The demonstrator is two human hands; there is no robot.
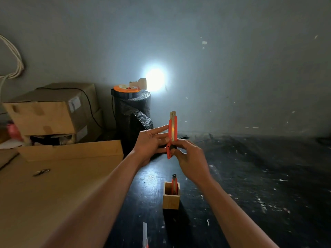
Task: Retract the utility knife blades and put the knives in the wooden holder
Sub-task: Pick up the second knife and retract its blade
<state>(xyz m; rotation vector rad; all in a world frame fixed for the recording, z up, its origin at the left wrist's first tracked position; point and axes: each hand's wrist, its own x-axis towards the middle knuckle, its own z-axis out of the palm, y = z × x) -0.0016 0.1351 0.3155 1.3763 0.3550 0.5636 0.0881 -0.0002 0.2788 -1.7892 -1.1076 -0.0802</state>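
I hold an orange utility knife upright in front of me, a short bit of blade showing at its top. My left hand steadies its middle with the fingertips. My right hand grips its lower end, thumb at the black slider. Below stands the small wooden holder on the dark floor, with another orange knife upright inside it. A third knife lies at the bottom edge of the view, its blade extended.
A flat cardboard sheet covers the left, with a metal ring on it. Stacked cardboard boxes stand at back left. A black bubble-wrap roll carries an orange reel and a bright lamp.
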